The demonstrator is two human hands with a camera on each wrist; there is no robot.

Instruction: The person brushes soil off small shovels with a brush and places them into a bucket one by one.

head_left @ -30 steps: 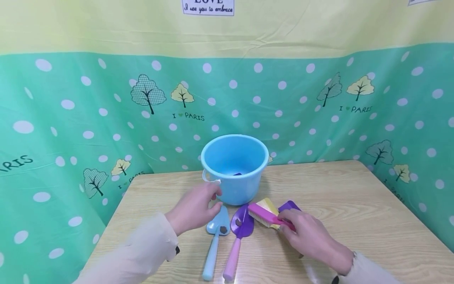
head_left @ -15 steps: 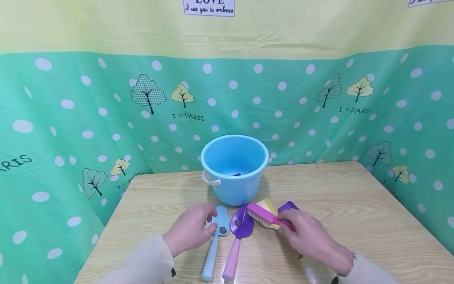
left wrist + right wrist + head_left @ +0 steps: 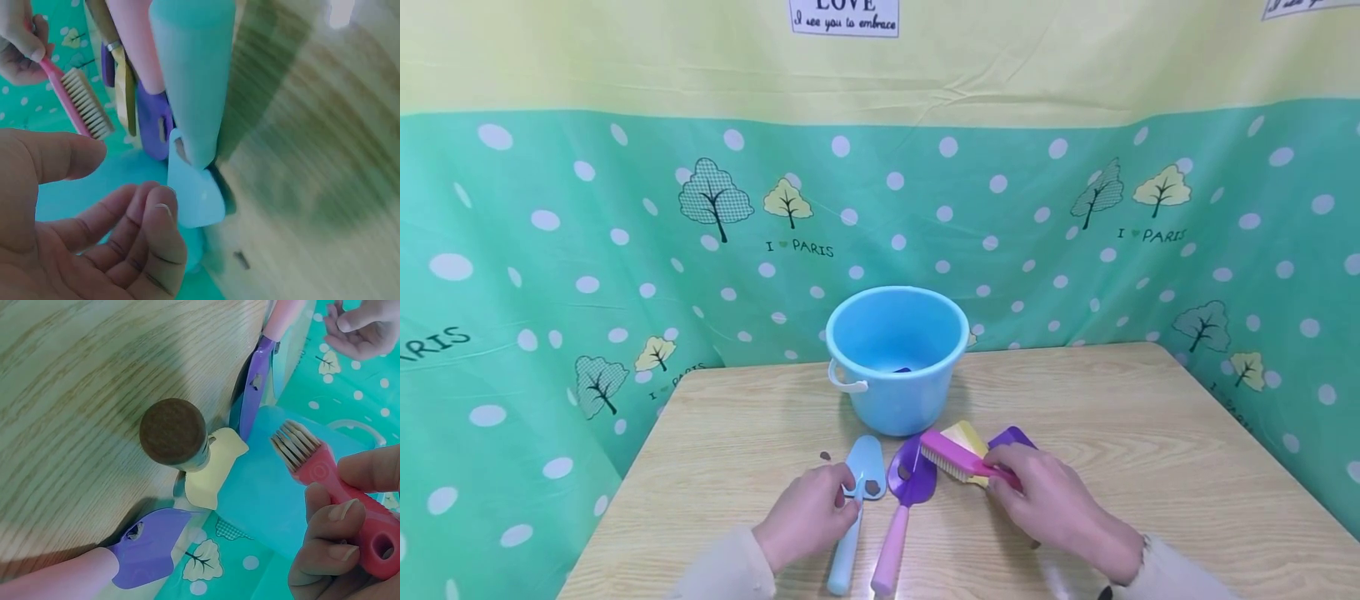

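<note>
My right hand (image 3: 1052, 500) grips a pink brush (image 3: 951, 454), its pale bristles held over a yellow-bladed shovel (image 3: 968, 435). In the right wrist view, thumb and fingers close round the handle of the brush (image 3: 322, 469). My left hand (image 3: 808, 512) is beside the light blue shovel (image 3: 867, 457), overlapping its handle in the head view. Nothing lies between thumb and fingertips of the left hand (image 3: 106, 244) in its wrist view; they stand apart. Right of the blue shovel lies a purple shovel (image 3: 925, 479) with a pink handle. Dark brown bits rest on both blades.
A light blue bucket (image 3: 901, 408) with a white handle stands behind the shovels, something dark purple at its bottom. Another purple shovel (image 3: 1011, 435) lies right of the yellow one. A small brown bit (image 3: 825, 456) lies on the wooden table (image 3: 1112, 400). Patterned cloth (image 3: 1000, 292) hangs behind.
My left hand has come down from the bucket's side toward the blue shovel's handle. A brown bit now shows on the table beyond it. The right hand and brush have barely moved.
</note>
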